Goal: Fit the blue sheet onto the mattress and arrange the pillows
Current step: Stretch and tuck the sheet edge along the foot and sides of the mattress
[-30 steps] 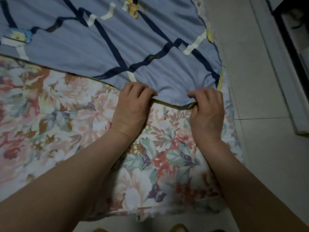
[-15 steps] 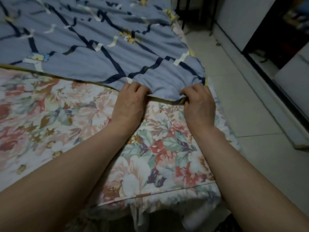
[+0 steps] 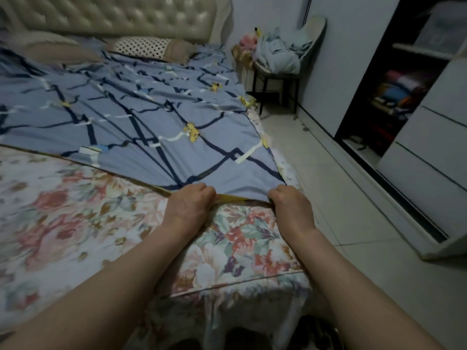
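Observation:
The blue sheet [image 3: 151, 117], patterned with dark lines and small yellow figures, lies wrinkled over the far part of the bed. Its yellow-trimmed near edge runs across the floral mattress cover [image 3: 75, 218]. My left hand [image 3: 189, 205] grips that edge with curled fingers. My right hand [image 3: 290, 205] grips the sheet's near right corner by the mattress side. A polka-dot pillow [image 3: 146, 48] lies at the padded headboard [image 3: 113, 16], and a beige pillow [image 3: 55, 49] lies to its left.
A chair [image 3: 283, 59] piled with pale blue cloth stands past the bed's far right corner. An open wardrobe [image 3: 394, 79] with folded clothes and white drawers [image 3: 429, 160] lines the right wall. Tiled floor [image 3: 341, 198] runs between bed and wardrobe.
The view has lifted from the sheet's edge to take in the whole bed, headboard and wardrobe. Both hands keep their grip on the sheet's near edge.

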